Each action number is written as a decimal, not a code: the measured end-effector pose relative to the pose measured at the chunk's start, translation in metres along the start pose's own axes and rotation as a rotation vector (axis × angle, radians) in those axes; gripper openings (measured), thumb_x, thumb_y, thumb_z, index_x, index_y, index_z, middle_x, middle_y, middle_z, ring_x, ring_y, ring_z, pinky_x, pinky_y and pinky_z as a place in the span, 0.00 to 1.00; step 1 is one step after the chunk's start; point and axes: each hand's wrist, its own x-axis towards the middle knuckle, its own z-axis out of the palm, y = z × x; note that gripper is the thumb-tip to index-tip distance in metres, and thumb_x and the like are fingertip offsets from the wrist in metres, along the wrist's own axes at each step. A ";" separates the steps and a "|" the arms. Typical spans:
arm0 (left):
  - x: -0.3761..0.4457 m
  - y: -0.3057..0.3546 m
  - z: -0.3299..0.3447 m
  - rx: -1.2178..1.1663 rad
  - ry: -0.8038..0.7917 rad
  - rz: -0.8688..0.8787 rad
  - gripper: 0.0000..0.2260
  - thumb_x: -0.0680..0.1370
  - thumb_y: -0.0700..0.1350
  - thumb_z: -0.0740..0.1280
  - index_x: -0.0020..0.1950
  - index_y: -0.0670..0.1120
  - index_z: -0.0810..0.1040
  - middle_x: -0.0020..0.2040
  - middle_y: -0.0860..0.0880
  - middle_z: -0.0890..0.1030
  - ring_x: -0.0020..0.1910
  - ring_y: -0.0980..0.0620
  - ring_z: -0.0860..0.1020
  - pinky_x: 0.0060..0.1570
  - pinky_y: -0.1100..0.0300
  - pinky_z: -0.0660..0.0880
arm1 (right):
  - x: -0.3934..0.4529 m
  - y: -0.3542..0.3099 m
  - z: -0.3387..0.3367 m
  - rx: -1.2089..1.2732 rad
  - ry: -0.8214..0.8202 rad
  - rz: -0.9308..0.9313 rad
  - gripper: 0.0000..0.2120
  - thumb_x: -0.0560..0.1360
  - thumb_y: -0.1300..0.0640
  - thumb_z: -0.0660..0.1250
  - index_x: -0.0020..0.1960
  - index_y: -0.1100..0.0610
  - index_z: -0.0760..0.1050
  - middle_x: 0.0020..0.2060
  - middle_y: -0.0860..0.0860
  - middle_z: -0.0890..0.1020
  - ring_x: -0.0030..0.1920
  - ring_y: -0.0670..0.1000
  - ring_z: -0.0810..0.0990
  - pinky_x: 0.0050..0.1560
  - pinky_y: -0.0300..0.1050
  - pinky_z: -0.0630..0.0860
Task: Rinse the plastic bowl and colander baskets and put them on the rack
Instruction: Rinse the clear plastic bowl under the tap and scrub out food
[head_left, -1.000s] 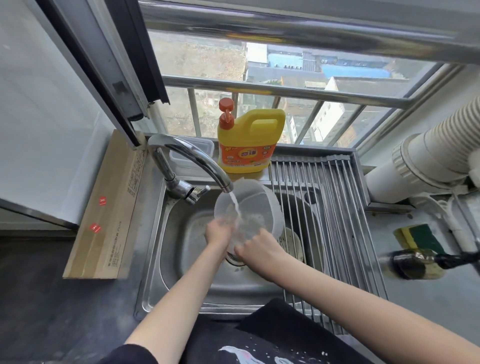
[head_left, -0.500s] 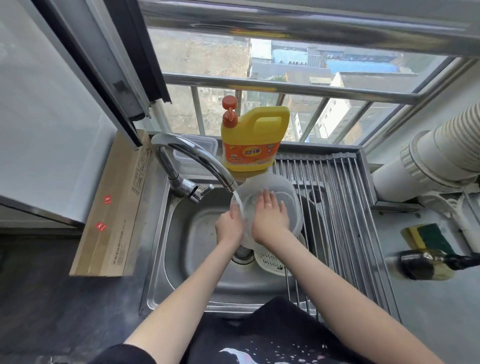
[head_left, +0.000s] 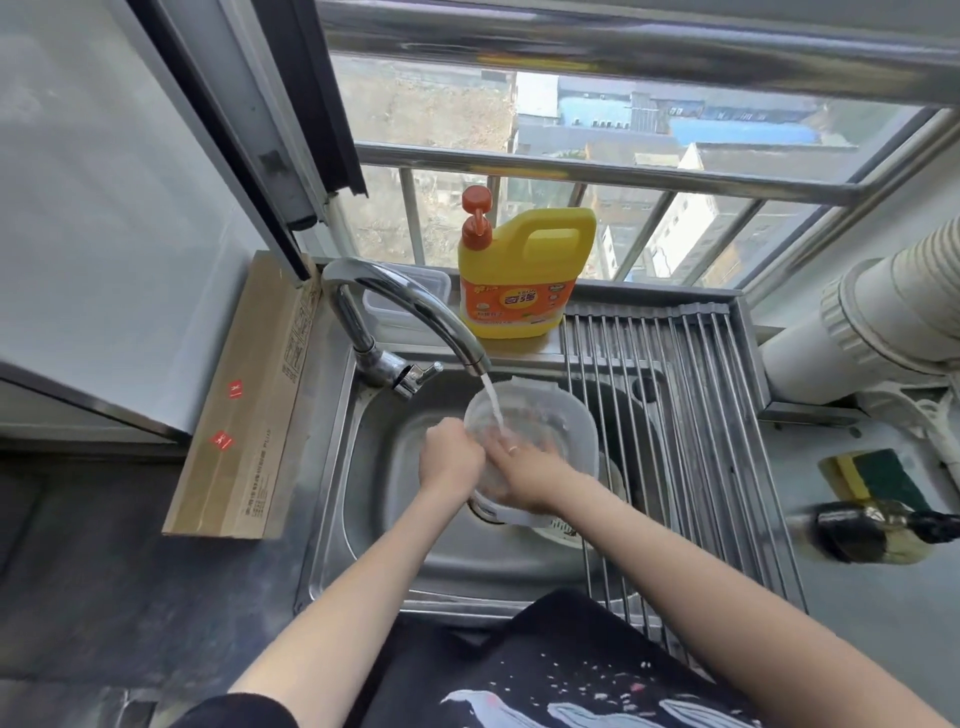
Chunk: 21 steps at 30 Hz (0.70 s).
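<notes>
Gripping the left rim of the clear plastic bowl is the left hand; the right hand lies inside, fingers spread flat under the faucet stream.

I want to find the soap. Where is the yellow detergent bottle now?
In the head view, the yellow plastic detergent bottle with the orange pump stands on the back ledge of the steel sink, between the curved faucet and the metal drying rack.

Grey counter: cardboard box left of sink; sponge, perhaps bottle, right.
</notes>
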 end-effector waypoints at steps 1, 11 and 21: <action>-0.004 -0.003 0.000 -0.006 -0.011 -0.005 0.10 0.74 0.37 0.60 0.48 0.35 0.78 0.49 0.34 0.80 0.49 0.35 0.80 0.43 0.46 0.80 | -0.002 0.007 -0.004 -0.056 -0.028 -0.078 0.39 0.77 0.44 0.62 0.78 0.50 0.43 0.78 0.54 0.49 0.77 0.58 0.52 0.75 0.56 0.49; -0.009 -0.021 -0.017 0.063 0.067 -0.032 0.10 0.76 0.37 0.60 0.52 0.34 0.79 0.53 0.33 0.80 0.55 0.35 0.77 0.50 0.51 0.72 | 0.016 0.004 -0.004 -0.211 -0.004 -0.300 0.38 0.79 0.42 0.57 0.78 0.52 0.38 0.78 0.50 0.43 0.77 0.52 0.44 0.76 0.55 0.46; -0.004 -0.036 -0.020 0.183 0.111 0.066 0.08 0.77 0.37 0.58 0.50 0.36 0.76 0.51 0.33 0.80 0.53 0.33 0.77 0.47 0.48 0.71 | 0.010 0.012 -0.003 -0.330 0.048 -0.219 0.35 0.80 0.53 0.57 0.78 0.51 0.39 0.78 0.51 0.49 0.77 0.53 0.49 0.76 0.51 0.49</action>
